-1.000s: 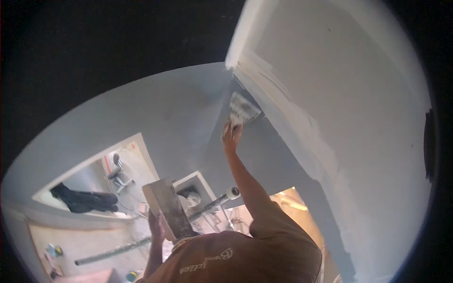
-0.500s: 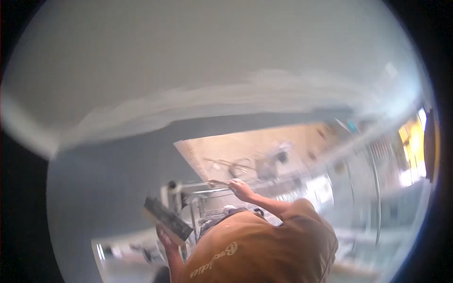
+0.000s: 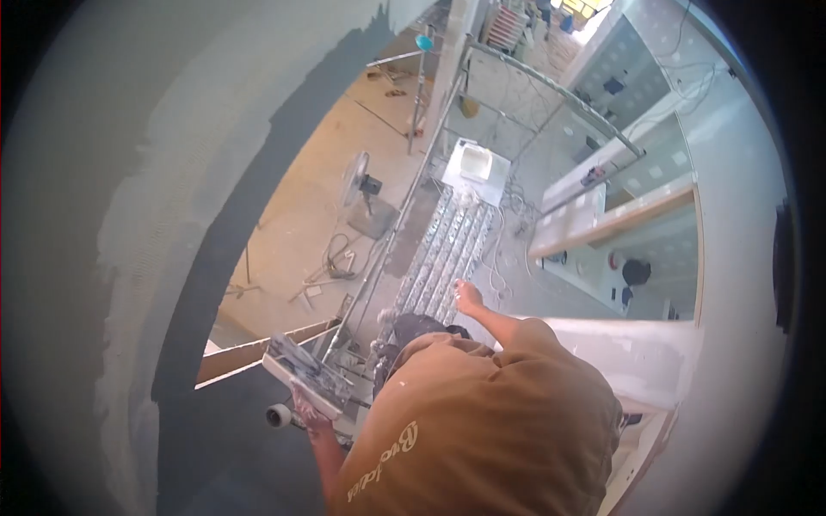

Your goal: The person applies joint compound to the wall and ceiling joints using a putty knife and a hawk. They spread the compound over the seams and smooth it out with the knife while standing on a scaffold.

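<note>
Low at the left, my left hand (image 3: 311, 411) is wrapped under a long, plaster-smeared mud pan (image 3: 303, 377), held tilted beside my body. Greyish flat shapes show inside the pan, too blurred to name. My right hand (image 3: 467, 297) is closed, out in front of me above the scaffold platform (image 3: 440, 249). Whatever it holds, if anything, cannot be made out.
Below stands a fan (image 3: 366, 185) on the floor, with cables about it. A white tub (image 3: 475, 162) sits at the platform's far end, inside the scaffold rails (image 3: 559, 90). A wall with pale compound (image 3: 185, 172) curves along the left.
My view has swung to the right and down, showing the platform and floor. My right hand has moved across; the thin flat thing seen in it earlier no longer shows. The pan stays in my left hand.
</note>
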### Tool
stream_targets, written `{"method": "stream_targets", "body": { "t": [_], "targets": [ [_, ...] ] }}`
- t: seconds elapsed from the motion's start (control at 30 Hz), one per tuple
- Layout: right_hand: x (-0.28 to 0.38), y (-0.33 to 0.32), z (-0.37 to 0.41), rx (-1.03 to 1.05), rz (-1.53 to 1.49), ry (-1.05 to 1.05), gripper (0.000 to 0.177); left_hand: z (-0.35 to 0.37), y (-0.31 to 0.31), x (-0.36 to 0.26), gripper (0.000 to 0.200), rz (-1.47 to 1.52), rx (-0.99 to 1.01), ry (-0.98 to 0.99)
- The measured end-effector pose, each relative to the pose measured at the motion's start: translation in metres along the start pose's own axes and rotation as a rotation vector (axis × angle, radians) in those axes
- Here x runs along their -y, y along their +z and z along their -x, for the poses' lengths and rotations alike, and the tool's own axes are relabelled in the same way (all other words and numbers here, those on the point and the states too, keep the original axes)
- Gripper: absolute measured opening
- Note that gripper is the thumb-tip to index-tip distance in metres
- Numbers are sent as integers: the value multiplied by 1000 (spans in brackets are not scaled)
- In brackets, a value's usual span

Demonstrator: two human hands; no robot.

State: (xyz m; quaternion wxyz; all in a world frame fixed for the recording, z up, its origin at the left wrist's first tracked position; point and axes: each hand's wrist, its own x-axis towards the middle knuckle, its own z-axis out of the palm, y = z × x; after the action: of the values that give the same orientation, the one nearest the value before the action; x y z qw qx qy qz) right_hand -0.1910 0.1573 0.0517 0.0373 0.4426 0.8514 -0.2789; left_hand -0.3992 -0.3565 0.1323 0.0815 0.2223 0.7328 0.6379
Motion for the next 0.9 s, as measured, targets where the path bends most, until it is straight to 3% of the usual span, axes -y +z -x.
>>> {"method": "stream_targets", "body": {
  "t": [0.07, 0.1, 0.17, 0.2, 0.27, 0.37, 0.4, 0.47, 0.5, 0.57, 0.67, 0.7, 0.8, 0.9],
  "targets": [
    [-20, -12, 19, 46, 58, 263, 31, -38, 33, -54, 77, 748, 16, -227],
    [-39, -8, 24, 49, 53, 276, 31, -41, 33, -46, 77, 745, 27, -236],
    [-75, 8, 29, 62, 25, 476, 38, -54, 34, -26, 64, 731, -97, -484],
    [-90, 14, 31, 62, 18, 488, 38, -64, 40, -35, 64, 725, -84, -489],
    [-121, 28, 39, -20, -101, 765, 45, -97, 60, -72, 54, 870, -17, -724],
    [-237, 119, 44, -181, 68, 659, 47, -123, 73, -65, 53, 779, -24, -786],
    [-220, 104, 50, -173, 60, 673, 47, -135, 81, -65, 53, 765, -15, -795],
    [-196, 63, 49, -529, -220, 1035, 47, -165, 103, -75, 52, 720, 38, -883],
    [-185, 39, 43, -520, -222, 1045, 47, -181, 119, -85, 50, 662, 46, -898],
    [-191, 8, 22, -363, -661, 1066, 51, -208, 140, -67, 50, 581, 76, -900],
    [-219, -17, -49, -345, -841, 1042, 53, -253, 205, -47, 49, 469, 107, -897],
    [-275, 18, -82, -275, -514, 946, 52, -263, 222, -19, 49, 466, 113, -902],
    [-279, -31, -178, -98, 5, 649, 51, -283, 301, 18, 50, 535, 124, -1009],
    [-316, -29, -287, -150, 38, 473, 55, -296, 377, 50, 54, 458, 233, -1173]
  ]
}}
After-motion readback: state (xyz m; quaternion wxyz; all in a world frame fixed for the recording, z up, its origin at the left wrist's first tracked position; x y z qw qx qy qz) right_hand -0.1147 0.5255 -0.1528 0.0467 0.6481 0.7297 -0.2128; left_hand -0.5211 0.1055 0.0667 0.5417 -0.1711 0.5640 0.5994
